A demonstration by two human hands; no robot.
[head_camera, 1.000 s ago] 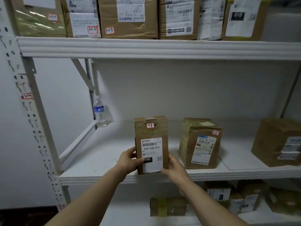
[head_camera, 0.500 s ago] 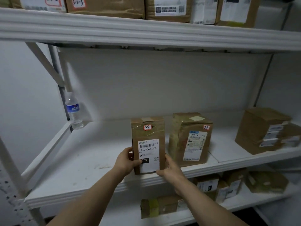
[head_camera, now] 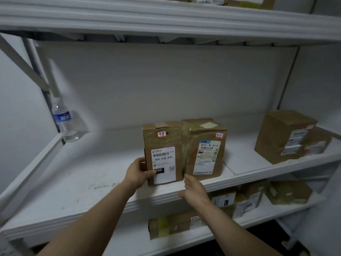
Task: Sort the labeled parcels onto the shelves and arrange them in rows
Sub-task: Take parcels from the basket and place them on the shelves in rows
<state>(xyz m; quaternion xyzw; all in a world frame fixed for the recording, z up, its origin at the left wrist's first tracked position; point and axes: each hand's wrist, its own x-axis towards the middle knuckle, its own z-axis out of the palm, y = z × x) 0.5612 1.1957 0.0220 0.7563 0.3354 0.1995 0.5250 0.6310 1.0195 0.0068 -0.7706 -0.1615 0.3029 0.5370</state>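
Note:
A tall brown parcel (head_camera: 163, 143) with a white label reading 060-06B A05 and a red-edged tag stands upright on the white middle shelf (head_camera: 83, 182). Its right side touches a second brown parcel (head_camera: 204, 145) with its own label and tag. My left hand (head_camera: 137, 171) grips the tall parcel's lower left edge, thumb across the label. My right hand (head_camera: 193, 188) hangs just off the parcel's lower right corner, fingers straight and holding nothing.
A water bottle (head_camera: 63, 120) stands at the shelf's back left corner by the metal frame. More parcels (head_camera: 284, 137) sit at the right end of the shelf. The upper shelf edge (head_camera: 166, 17) runs overhead. Several parcels (head_camera: 249, 196) fill the lower shelf.
The tall parcel has slid right until it touches the neighbouring parcel. My right hand has let go of it and pulled back; my left hand still grips it.

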